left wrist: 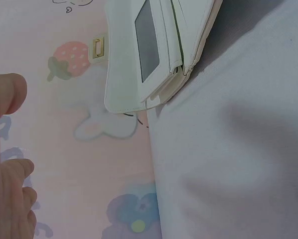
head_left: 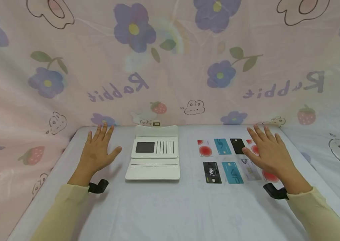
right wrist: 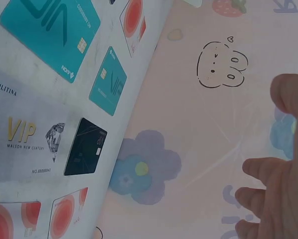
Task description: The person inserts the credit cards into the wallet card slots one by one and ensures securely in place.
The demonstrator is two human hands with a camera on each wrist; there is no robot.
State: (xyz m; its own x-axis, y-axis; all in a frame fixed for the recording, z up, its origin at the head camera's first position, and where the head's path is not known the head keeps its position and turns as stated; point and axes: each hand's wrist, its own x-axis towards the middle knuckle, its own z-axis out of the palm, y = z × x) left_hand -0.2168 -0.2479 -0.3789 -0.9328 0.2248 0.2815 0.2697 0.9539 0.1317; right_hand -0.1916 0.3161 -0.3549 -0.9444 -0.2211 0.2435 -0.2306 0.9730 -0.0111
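A white wallet [head_left: 152, 171] lies unfolded on the table, showing a dark window and card slots; its flap with a gold clasp [left wrist: 98, 48] points to the back. Left of it, my left hand [head_left: 96, 154] is held above the table with fingers straight, holding nothing. Over the right end of two rows of cards hovers my right hand [head_left: 269, 154], fingers spread and holding nothing. Those rows include a black Vip card [head_left: 212, 172], a blue card [head_left: 232, 173], a silver VIP card [right wrist: 27, 132] and a red-and-white card [head_left: 205, 151]. The right hand partly hides some cards.
A white cloth covers the table [head_left: 158, 211]. Behind it and at both sides hangs a pink curtain [head_left: 176, 77] printed with flowers and rabbits. Each wrist carries a black strap mount [head_left: 98, 186].
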